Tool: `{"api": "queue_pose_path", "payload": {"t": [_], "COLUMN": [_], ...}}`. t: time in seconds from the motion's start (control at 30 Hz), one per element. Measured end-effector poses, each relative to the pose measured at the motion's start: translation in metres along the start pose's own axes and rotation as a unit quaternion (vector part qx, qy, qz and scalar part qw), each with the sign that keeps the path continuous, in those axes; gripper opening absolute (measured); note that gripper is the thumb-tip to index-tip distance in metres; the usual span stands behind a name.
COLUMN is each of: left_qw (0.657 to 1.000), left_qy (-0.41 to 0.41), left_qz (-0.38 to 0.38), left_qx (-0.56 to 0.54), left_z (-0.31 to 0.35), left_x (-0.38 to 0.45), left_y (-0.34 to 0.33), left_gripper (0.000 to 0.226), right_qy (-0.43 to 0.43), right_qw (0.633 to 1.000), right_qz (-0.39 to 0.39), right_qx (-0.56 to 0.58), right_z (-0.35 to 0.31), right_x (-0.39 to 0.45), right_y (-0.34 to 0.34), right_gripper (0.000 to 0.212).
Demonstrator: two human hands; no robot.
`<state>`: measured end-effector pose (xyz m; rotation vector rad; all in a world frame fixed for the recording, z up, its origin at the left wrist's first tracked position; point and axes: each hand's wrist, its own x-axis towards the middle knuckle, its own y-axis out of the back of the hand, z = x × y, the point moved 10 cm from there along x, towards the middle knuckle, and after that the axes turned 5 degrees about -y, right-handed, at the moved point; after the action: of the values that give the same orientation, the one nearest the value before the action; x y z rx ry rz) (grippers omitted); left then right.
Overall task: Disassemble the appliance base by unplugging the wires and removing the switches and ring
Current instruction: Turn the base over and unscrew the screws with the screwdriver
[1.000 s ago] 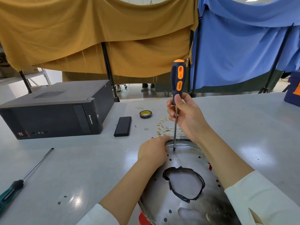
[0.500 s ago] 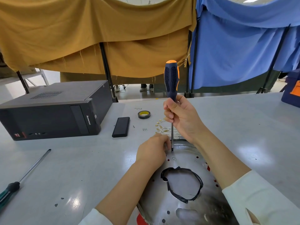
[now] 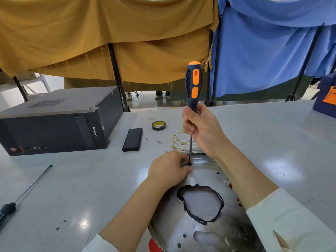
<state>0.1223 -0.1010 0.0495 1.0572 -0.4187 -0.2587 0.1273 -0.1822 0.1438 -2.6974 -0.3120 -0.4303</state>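
As the screwdriver (image 3: 193, 99), gripped by the right hand (image 3: 203, 131), was turned, its tip stayed at the appliance base (image 3: 209, 231) rim's 12 o'clock, steadied by curled left-hand fingers (image 3: 183, 163); the fastener was evidently not freed.

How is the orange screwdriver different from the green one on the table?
The orange screwdriver stands upright, while the green screwdriver lies flat on the table. The right hand grips the orange one, its tip down at the metal base beside the left hand; nobody touches the green one. One handle is orange and dark blue, the other green and black. Both have long, thin metal shafts.
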Motion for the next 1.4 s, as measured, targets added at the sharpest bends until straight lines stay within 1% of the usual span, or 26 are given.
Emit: {"api": "queue_pose_path", "payload": {"t": [0.07,0.1,0.2,0.27,0.33,0.4,0.43,0.47,0.57,0.6,0.63,0.7,0.73,0.77,0.87,0.93,0.97,1.07,1.13,1.17,1.23,1.27,1.3,1.33,1.4], "left_qw": [1.000,1.000,0.999,0.999,0.999,0.999,0.999,0.999,0.999,0.999,0.999,0.999,0.999,0.999,0.999,0.999,0.999,0.999,0.999,0.999,0.999,0.999,0.999,0.999,0.999], "left_qy": [-0.006,-0.010,-0.021,-0.025,-0.025,-0.026,-0.027,-0.028,-0.027,-0.025,-0.024,-0.025,-0.025,-0.025,-0.022,-0.019,-0.019,-0.019,-0.018,-0.019,-0.020,-0.020,-0.020,-0.020,-0.022], "left_qz": [0.001,0.002,0.009,0.013,0.015,0.018,0.019,0.021,0.024,0.023,0.022,0.020,0.019,0.019,0.019,0.019,0.018,0.018,0.018,0.018,0.019,0.019,0.020,0.020,0.018], "left_qx": [0.006,0.011,0.023,0.026,0.031,0.034,0.035,0.034,0.030,0.029,0.029,0.031,0.030,0.029,0.027,0.027,0.028,0.028,0.028,0.030,0.034,0.034,0.034,0.034,0.034], "left_z": [0.000,0.000,0.002,0.002,0.002,0.002,0.002,0.002,0.002,0.002,0.001,0.002,0.002,0.002,0.002,0.002,0.002,0.002,0.002,0.002,0.003,0.003,0.003,0.003,0.003], "left_x": [0.001,0.002,0.003,0.003,0.003,0.004,0.004,0.004,0.004,0.003,0.004,0.003,0.003,0.003,0.003,0.003,0.003,0.003,0.003,0.003,0.002,0.002,0.002,0.002,0.002], "left_y": [-0.001,-0.001,-0.001,-0.001,-0.001,-0.001,0.000,0.000,0.000,0.000,0.000,0.000,0.001,0.001,0.001,0.001,0.001,0.001,0.001,0.001,0.001,0.001,0.001,0.001,0.001], "left_gripper": [0.016,0.014,0.010,0.010,0.011,0.011,0.010,0.010,0.011,0.011,0.011,0.010,0.009,0.008,0.008,0.010,0.011,0.012,0.012,0.013,0.014,0.014,0.014,0.014,0.014], "right_qy": [0.007,0.006,-0.024,-0.031,-0.021,-0.008,-0.010,-0.017,-0.039,-0.043,-0.045,-0.043,-0.042,-0.046,-0.061,-0.059,-0.054,-0.022,-0.021,-0.028,-0.049,-0.056,-0.058,-0.055,-0.044], "right_qw": [1.000,1.000,1.000,0.999,0.999,1.000,1.000,1.000,0.999,0.999,0.999,0.999,0.999,0.999,0.998,0.998,0.998,1.000,1.000,0.999,0.998,0.998,0.997,0.997,0.998], "right_qz": [-0.001,-0.005,-0.009,-0.021,-0.028,-0.017,-0.015,-0.018,-0.020,-0.021,-0.025,-0.023,-0.019,-0.018,-0.018,-0.022,-0.027,-0.014,-0.009,-0.019,-0.036,-0.040,-0.046,-0.050,-0.037], "right_qx": [-0.002,0.002,0.017,0.022,0.002,-0.018,-0.014,-0.006,-0.004,-0.007,-0.012,-0.024,-0.025,-0.017,0.017,0.021,0.017,-0.017,-0.010,0.000,0.008,0.006,0.006,0.002,-0.016], "right_z": [0.000,0.001,0.007,0.009,0.007,0.004,0.005,0.007,0.011,0.012,0.011,0.010,0.011,0.012,0.016,0.016,0.015,0.008,0.009,0.011,0.016,0.017,0.018,0.017,0.016], "right_x": [0.000,-0.001,0.000,0.001,0.001,0.000,0.000,-0.001,-0.002,-0.002,-0.002,-0.001,0.000,0.000,-0.001,-0.001,-0.002,-0.001,-0.001,-0.001,-0.002,-0.002,-0.002,-0.002,-0.001], "right_y": [0.000,-0.001,-0.003,-0.006,-0.008,-0.005,-0.004,-0.003,-0.004,-0.005,-0.008,-0.009,-0.008,-0.007,-0.004,-0.005,-0.006,-0.004,0.000,-0.002,-0.005,-0.007,-0.009,-0.010,-0.008], "right_gripper": [0.018,0.020,0.042,0.046,0.038,0.027,0.026,0.028,0.046,0.048,0.046,0.031,0.027,0.027,0.052,0.057,0.055,0.034,0.025,0.026,0.046,0.052,0.054,0.050,0.038]}}
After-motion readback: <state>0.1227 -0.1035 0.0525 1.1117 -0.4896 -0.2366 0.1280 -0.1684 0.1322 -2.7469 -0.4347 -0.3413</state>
